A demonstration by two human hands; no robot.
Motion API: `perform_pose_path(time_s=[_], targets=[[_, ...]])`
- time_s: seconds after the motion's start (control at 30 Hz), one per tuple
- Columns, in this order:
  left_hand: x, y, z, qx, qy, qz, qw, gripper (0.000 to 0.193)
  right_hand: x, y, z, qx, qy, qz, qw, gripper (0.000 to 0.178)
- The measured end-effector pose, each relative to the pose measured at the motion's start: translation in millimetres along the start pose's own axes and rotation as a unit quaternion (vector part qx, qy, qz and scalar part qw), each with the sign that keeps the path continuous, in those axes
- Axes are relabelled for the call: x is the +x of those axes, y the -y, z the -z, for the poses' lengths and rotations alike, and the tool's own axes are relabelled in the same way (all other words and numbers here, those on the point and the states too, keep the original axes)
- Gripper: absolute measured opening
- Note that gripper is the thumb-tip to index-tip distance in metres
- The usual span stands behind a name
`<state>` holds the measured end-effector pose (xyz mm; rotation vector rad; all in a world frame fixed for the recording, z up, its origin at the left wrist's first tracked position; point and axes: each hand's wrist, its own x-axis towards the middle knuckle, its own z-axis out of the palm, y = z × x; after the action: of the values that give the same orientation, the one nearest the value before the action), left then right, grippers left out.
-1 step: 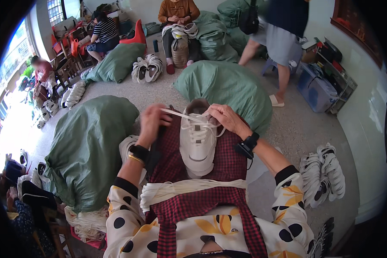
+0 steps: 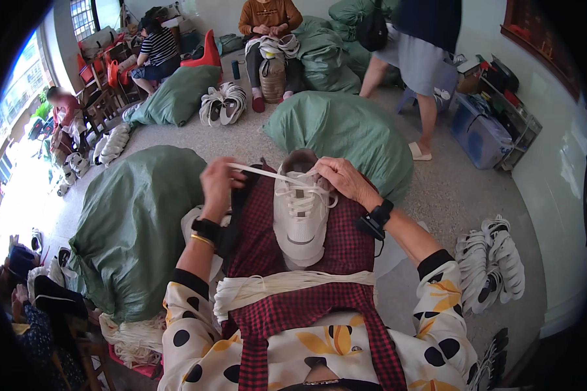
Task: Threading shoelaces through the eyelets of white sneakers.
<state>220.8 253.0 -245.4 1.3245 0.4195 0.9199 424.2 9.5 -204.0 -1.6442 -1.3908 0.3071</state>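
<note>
On my lap, over a red-and-black checked apron (image 2: 352, 251), rests a white sneaker (image 2: 300, 228), toe toward me. Its white shoelace (image 2: 261, 172) is threaded through the eyelets. My left hand (image 2: 218, 186) pinches one stretch of the lace and holds it taut, out to the left of the shoe. With its fingers closed, my right hand (image 2: 346, 177) grips the lace at the upper right of the sneaker's opening. A bundle of loose white laces (image 2: 293, 285) lies across my lap, nearer to me than the toe.
Large green sacks (image 2: 137, 221) stand to my left and ahead. Stacked white shoes (image 2: 489, 264) lie on the floor at right, beyond a plastic bin (image 2: 479, 133). A seated person (image 2: 270, 23) works opposite; another person (image 2: 424, 58) stands at the far right. Laces fill a basket (image 2: 134, 339) at lower left.
My left hand has moved farther left, drawing the lace out longer. My right hand stays at the shoe. The standing person has shifted slightly left.
</note>
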Motion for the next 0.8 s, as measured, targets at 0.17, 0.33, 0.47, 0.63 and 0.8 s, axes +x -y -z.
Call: perform_pose_path(time_s=[0.17, 0.33, 0.47, 0.63, 0.8], targets=[[17.2, -14.6, 66.1, 0.075, -0.027, 0.047, 0.996, 0.034, 11.7, 0.7, 0.5, 0.033, 0.049, -0.067, 0.996, 0.028], [-22.9, -27.9, 42.2, 0.356, -0.075, -0.117, 0.924, 0.038, -9.5, 7.8, 8.0, 0.093, -0.037, -0.072, 0.992, 0.025], [-54.0, -50.7, 5.7, 0.335, 0.113, -0.185, 0.917, 0.029, -34.3, 22.2, 8.9, -0.085, -0.068, 0.061, 0.992, 0.027], [-44.4, -59.9, -32.4, 0.41, 0.347, -0.342, 0.771, 0.026, -31.7, 36.3, 3.7, -0.138, -0.005, 0.15, 0.979, 0.024], [-19.1, -60.6, -40.8, 0.473, 0.392, -0.419, 0.669, 0.018, -20.5, 41.5, 4.2, -0.13, 0.048, 0.126, 0.982, 0.024]])
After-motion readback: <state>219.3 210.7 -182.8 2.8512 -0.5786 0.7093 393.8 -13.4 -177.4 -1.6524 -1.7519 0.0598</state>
